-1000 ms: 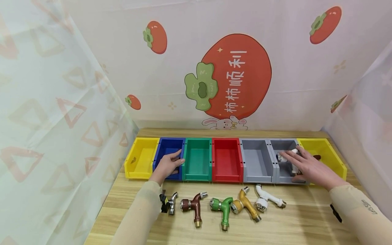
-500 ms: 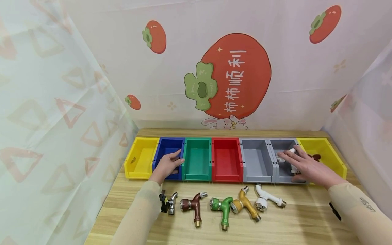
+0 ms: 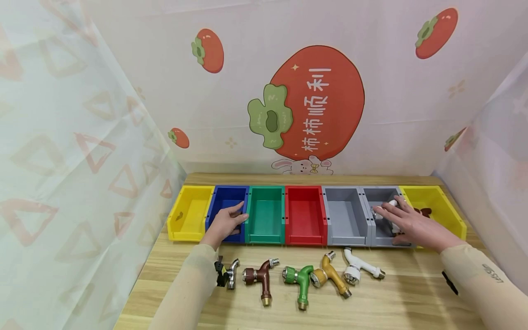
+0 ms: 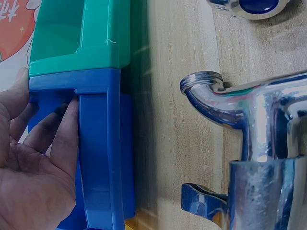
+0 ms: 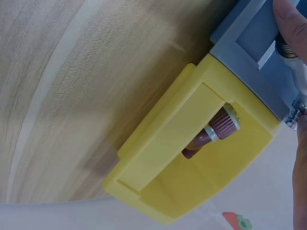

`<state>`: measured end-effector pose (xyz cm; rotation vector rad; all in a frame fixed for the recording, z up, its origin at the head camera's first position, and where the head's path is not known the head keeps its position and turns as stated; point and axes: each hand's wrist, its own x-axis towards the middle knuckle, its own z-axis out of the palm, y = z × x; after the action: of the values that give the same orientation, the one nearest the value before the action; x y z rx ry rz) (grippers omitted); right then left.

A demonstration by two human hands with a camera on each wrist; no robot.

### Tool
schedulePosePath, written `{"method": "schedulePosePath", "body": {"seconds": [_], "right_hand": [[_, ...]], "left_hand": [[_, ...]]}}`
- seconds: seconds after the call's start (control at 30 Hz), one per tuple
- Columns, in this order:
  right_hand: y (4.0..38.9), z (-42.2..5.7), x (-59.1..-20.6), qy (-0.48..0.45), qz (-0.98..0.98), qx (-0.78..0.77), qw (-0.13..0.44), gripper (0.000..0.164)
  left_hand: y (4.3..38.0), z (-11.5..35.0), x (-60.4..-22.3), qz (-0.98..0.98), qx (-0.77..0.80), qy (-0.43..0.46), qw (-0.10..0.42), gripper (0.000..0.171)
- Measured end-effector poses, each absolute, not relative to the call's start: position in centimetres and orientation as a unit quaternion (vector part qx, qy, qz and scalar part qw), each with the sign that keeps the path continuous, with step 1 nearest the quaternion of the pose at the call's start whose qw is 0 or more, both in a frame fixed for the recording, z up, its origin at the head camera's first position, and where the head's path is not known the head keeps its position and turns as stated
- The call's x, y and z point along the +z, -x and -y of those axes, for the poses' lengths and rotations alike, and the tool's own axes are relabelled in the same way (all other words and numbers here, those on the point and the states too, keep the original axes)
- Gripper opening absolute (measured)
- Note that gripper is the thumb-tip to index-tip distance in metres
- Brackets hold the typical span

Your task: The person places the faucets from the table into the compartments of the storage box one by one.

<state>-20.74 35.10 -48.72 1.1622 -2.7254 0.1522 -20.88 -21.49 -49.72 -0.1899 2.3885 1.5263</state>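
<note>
My left hand (image 3: 224,223) reaches over the blue bin (image 3: 229,194), its thumb on the rim beside the green bin (image 3: 266,224). In the left wrist view its fingers (image 4: 66,136) touch the blue bin's inner wall and hold no other thing. My right hand (image 3: 416,225) lies spread over the right-hand grey bin (image 3: 380,240). Beneath it is a white faucet (image 5: 298,76), partly covered. Its thumb (image 5: 290,21) is by the bin's front wall, near the faucet's threaded end. A dark red faucet (image 5: 218,128) lies in the right yellow bin (image 5: 148,158).
In front of the bins lie a chrome faucet (image 3: 233,274), a dark red-brown faucet (image 3: 263,279), a green faucet (image 3: 304,286), a yellow faucet (image 3: 333,276) and a white faucet (image 3: 364,264). The row also has a red bin (image 3: 306,215), another grey bin (image 3: 345,215) and a left yellow bin (image 3: 194,211).
My right hand has shifted slightly left over the white faucet, showing more of the dark red faucet behind. The left hand stays put.
</note>
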Motion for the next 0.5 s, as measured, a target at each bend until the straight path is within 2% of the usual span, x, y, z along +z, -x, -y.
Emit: {"method": "schedulePosePath", "body": {"seconds": [0.4, 0.5], "right_hand": [[21.29, -35.41, -48.16, -0.376, 0.925, 0.044, 0.035, 0.114], [21.43, -35.52, -48.19, -0.387, 0.92, 0.042, 0.037, 0.116]], "left_hand": [[20.83, 21.6, -49.73, -0.828, 0.536, 0.07, 0.15, 0.061], [20.9, 21.58, -49.81, -0.827, 0.537, 0.069, 0.15, 0.061]]}}
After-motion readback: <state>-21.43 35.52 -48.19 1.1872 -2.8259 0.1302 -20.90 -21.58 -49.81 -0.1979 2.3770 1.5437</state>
